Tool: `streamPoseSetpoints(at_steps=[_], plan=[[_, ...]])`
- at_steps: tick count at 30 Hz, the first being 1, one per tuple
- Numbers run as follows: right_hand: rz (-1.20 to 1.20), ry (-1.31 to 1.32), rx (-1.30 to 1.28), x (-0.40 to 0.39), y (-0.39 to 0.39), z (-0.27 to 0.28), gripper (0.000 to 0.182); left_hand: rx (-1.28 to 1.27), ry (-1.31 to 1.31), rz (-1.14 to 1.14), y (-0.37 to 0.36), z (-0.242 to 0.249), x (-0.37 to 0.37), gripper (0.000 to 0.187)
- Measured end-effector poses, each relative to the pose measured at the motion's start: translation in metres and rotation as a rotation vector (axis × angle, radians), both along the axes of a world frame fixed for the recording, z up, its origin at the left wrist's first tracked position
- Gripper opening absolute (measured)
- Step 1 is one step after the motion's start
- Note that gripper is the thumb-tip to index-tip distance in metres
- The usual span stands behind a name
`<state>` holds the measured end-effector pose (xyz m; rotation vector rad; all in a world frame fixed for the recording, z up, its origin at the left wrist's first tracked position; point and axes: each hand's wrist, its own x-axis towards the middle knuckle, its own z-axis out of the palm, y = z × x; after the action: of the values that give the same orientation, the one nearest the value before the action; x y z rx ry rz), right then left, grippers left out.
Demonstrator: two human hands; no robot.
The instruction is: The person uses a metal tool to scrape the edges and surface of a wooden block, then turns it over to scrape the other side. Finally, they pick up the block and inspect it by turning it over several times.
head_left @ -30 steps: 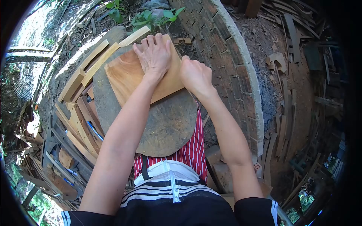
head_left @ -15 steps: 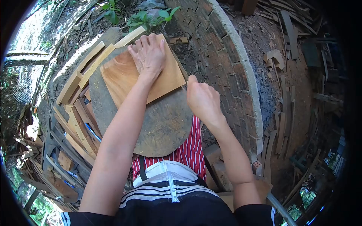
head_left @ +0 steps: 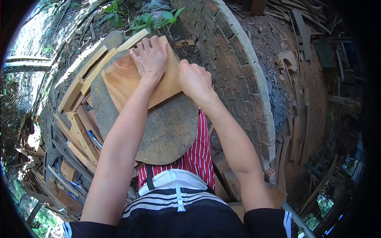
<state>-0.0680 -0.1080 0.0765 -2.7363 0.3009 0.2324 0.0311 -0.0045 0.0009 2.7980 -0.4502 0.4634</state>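
Rounded worktop (head_left: pixel 168 135): wooden board (head_left: pixel 121 81) under left hand (head_left: pixel 150 60), right hand (head_left: pixel 195 80) at edge.

The board (head_left: pixel 119 81) lies on the slab (head_left: pixel 168 135), left of the wall (head_left: pixel 234 75).

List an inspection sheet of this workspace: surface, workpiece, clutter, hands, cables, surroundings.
Surface: rounded slab, pale flecks scattered on it.
Workpiece: flat wooden board, lying on the slab.
Clutter: wood pieces crowded left of the slab, a blue item among them.
Hands: left hand spread on the board; right hand closed at its right edge, contents of the grip hidden.
Cables: nothing seen.
Surroundings: brick wall to the right, green plants beyond.
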Motion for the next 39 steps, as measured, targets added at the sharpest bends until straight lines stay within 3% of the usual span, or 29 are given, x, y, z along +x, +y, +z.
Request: streamPoseSetpoints(at_steps=[7, 10, 15, 20, 23, 25, 30, 35, 39], plan=[[-0.052, 0.158, -0.041, -0.045, -0.002, 0.021, 0.012, 0.017, -0.041, 0.009, 0.0, -0.005, -0.001, 0.039], [0.018, -0.03, -0.034, -0.017, 0.002, 0.0, 0.011, -0.005, -0.006, 0.024, -0.002, -0.002, 0.0, 0.038], [-0.003, 0.101, -0.062, -0.059, 0.001, 0.027, 0.01, -0.027, 0.002, -0.029, -0.002, -0.002, -0.004, 0.037], [0.011, -0.023, -0.082, -0.021, -0.001, 0.001, 0.01, -0.007, -0.005, -0.029, -0.002, -0.003, -0.001, 0.036], [0.002, -0.034, -0.101, -0.043, 0.0, 0.011, 0.01, -0.022, 0.01, -0.036, -0.002, -0.001, -0.003, 0.036], [-0.022, 0.111, -0.133, -0.073, 0.003, 0.026, 0.011, -0.01, 0.008, -0.029, -0.002, 0.0, -0.002, 0.037], [0.001, -0.025, -0.05, -0.011, 0.001, -0.005, 0.013, -0.003, -0.009, -0.038, -0.001, -0.001, 0.0, 0.039], [-0.019, 0.171, -0.07, -0.064, 0.004, 0.028, 0.014, -0.006, -0.035, -0.029, 0.0, -0.003, -0.002, 0.037], [-0.028, 0.051, -0.031, -0.026, -0.001, 0.005, 0.013, 0.0, -0.018, -0.032, -0.001, 0.001, -0.001, 0.037]])
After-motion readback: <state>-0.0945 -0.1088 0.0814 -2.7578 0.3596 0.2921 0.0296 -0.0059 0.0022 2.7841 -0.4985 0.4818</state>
